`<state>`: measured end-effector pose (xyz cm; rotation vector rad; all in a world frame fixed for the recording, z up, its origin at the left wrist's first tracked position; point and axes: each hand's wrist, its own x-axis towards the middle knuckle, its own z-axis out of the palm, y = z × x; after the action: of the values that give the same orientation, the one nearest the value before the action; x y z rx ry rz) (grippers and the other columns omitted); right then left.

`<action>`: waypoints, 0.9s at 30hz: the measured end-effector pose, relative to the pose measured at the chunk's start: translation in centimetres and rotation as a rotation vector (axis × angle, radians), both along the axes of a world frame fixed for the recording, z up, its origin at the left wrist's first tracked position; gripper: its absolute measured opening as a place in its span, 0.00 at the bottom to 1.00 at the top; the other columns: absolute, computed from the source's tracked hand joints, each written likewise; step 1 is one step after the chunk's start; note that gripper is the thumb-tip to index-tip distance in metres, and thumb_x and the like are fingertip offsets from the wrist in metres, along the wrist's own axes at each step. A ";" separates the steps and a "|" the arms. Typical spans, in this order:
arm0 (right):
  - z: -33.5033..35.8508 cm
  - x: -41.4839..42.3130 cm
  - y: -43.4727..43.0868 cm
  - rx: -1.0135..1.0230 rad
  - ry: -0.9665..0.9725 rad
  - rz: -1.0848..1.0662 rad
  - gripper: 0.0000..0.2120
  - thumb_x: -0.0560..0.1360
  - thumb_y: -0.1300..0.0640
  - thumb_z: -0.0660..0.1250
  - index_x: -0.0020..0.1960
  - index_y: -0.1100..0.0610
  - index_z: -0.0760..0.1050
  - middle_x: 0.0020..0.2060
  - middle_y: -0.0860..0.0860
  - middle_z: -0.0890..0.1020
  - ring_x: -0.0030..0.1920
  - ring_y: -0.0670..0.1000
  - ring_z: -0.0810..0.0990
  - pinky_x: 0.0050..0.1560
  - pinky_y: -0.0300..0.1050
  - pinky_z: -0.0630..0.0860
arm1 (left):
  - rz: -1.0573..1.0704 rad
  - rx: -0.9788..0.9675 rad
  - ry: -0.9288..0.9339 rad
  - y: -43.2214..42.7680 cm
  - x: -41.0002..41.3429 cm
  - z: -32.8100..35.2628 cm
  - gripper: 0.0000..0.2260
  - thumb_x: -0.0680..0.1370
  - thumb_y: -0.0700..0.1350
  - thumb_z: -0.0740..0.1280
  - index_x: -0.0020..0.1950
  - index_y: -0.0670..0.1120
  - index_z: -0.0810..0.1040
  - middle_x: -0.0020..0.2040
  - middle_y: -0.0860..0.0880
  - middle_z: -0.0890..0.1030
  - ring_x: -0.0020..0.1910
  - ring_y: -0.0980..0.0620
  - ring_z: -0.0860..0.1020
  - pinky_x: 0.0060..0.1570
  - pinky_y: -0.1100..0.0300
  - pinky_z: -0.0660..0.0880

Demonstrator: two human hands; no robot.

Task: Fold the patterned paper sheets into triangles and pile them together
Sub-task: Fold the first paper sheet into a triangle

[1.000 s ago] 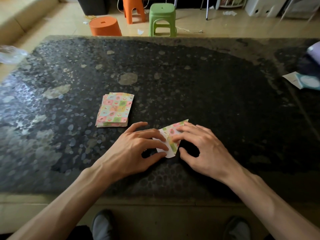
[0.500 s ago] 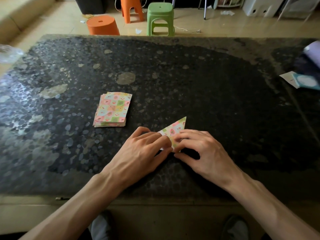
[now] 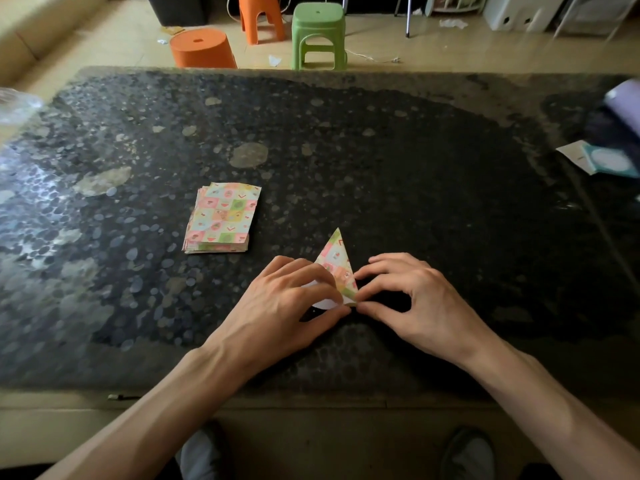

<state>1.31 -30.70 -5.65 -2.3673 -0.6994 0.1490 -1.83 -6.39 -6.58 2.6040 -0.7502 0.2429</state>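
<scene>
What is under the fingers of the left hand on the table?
The near-left part of the folded patterned sheet, with some white reverse showing beside the thumb of the left hand. How far the paper runs beneath the fingers is covered.

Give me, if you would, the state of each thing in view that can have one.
Folded sheet: partly folded to a triangle, flat on the table, white underside showing at its near left.
Stack of sheets: unfolded, piled flat, untouched.
Left hand: fingers curled, pinching the folded sheet.
Right hand: thumb and forefinger pinching its near corner.
Green stool: upright.
</scene>
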 end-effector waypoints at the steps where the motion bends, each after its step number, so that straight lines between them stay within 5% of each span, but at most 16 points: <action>1: -0.1 0.0 0.0 0.002 -0.005 -0.002 0.07 0.74 0.47 0.76 0.52 0.42 0.86 0.58 0.33 0.81 0.70 0.37 0.70 0.71 0.43 0.67 | 0.009 -0.012 -0.001 -0.1 0.0 -0.1 0.13 0.83 0.59 0.64 0.53 0.55 0.85 0.55 0.59 0.81 0.55 0.57 0.79 0.58 0.56 0.72; 7: -0.2 0.1 0.4 0.028 0.034 -0.056 0.06 0.75 0.43 0.74 0.51 0.42 0.85 0.57 0.32 0.79 0.70 0.35 0.67 0.71 0.42 0.64 | 0.069 -0.085 0.018 -0.2 0.0 -0.7 0.08 0.81 0.55 0.68 0.52 0.53 0.85 0.54 0.59 0.81 0.55 0.58 0.79 0.56 0.54 0.73; 12: -0.3 -0.3 1.0 -0.007 0.007 -0.083 0.07 0.75 0.45 0.73 0.52 0.43 0.84 0.56 0.35 0.77 0.67 0.36 0.68 0.67 0.37 0.66 | 0.104 -0.124 0.049 -0.6 -0.2 -0.8 0.12 0.81 0.54 0.69 0.62 0.53 0.80 0.58 0.57 0.80 0.59 0.56 0.78 0.59 0.55 0.73; 20: -0.6 -0.5 1.3 0.002 -0.039 -0.100 0.05 0.75 0.46 0.73 0.51 0.43 0.84 0.55 0.37 0.76 0.64 0.40 0.70 0.66 0.46 0.70 | 0.072 -0.160 0.060 -0.3 -0.1 -1.0 0.06 0.81 0.56 0.70 0.51 0.55 0.83 0.55 0.59 0.80 0.57 0.58 0.77 0.58 0.53 0.73; 27: -0.9 -0.5 1.3 0.015 -0.056 -0.099 0.05 0.75 0.45 0.73 0.50 0.43 0.84 0.54 0.38 0.76 0.64 0.41 0.71 0.65 0.50 0.71 | -0.032 -0.101 -0.011 0.8 -0.5 -0.8 0.08 0.82 0.54 0.69 0.58 0.55 0.86 0.60 0.55 0.81 0.60 0.55 0.79 0.56 0.54 0.75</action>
<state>0.83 -29.40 -6.55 -2.3937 -0.6055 0.0348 -2.37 -5.61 -7.37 2.4959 -0.7633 0.2779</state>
